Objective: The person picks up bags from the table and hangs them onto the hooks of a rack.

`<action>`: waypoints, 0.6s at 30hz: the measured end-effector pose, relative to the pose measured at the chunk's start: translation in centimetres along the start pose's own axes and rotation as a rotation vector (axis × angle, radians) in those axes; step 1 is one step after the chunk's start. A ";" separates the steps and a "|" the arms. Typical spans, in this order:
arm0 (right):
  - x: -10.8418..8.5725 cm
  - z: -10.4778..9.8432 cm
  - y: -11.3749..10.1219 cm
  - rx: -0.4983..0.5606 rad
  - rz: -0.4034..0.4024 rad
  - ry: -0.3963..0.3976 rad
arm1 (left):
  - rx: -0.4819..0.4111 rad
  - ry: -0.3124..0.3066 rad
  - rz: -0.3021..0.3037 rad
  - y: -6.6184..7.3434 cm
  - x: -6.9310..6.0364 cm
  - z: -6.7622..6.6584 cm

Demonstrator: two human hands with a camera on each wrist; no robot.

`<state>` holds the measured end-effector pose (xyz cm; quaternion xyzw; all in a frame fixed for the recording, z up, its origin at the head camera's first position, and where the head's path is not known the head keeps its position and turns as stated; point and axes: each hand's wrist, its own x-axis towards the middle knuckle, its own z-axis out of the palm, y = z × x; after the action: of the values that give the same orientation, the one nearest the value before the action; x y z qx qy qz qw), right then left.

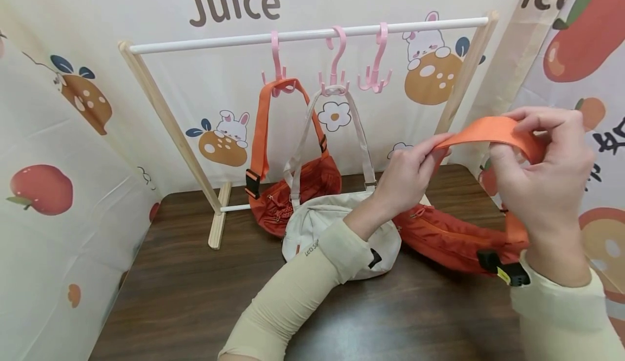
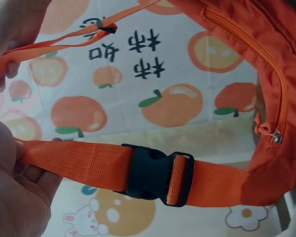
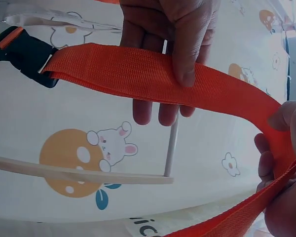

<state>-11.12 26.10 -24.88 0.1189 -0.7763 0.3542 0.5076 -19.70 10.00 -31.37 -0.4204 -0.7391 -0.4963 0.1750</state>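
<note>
My left hand (image 1: 407, 173) pinches the orange strap (image 1: 488, 128) of a red-orange waist bag, thumb on top and fingers beneath. Further along the same strap, my right hand (image 1: 547, 165) grips it, so the webbing arches between both hands. The waist bag (image 1: 461, 239) hangs below them at the right, partly behind the left forearm, its lower side close to the tabletop. A black buckle (image 2: 158, 173) joins the strap near one end of the bag in the left wrist view. An orange zipper (image 2: 266, 54) runs along the bag's front.
A white rail (image 1: 210, 42) on wooden legs carries pink hooks: left (image 1: 275, 62), middle (image 1: 337, 57) and right (image 1: 376, 62). Another red-orange waist bag (image 1: 317, 179) hangs from the left hook, a white bag (image 1: 322, 209) from the middle one. Beneath is a dark wooden table (image 1: 195, 296).
</note>
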 end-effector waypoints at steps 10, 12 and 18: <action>1.6 -0.2 -1.2 0.153 -0.022 0.089 | -0.052 0.062 0.053 1.9 0.7 -1.7; 2.0 -0.2 -1.1 0.167 -0.034 0.095 | -0.051 0.078 0.074 2.2 0.9 -2.1; 2.7 -0.4 -1.0 0.193 -0.025 0.134 | -0.075 0.102 0.093 3.3 1.4 -3.0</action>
<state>-11.54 26.12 -21.98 0.1530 -0.7013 0.4281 0.5491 -18.36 8.43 -27.17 -0.4350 -0.6897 -0.5358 0.2192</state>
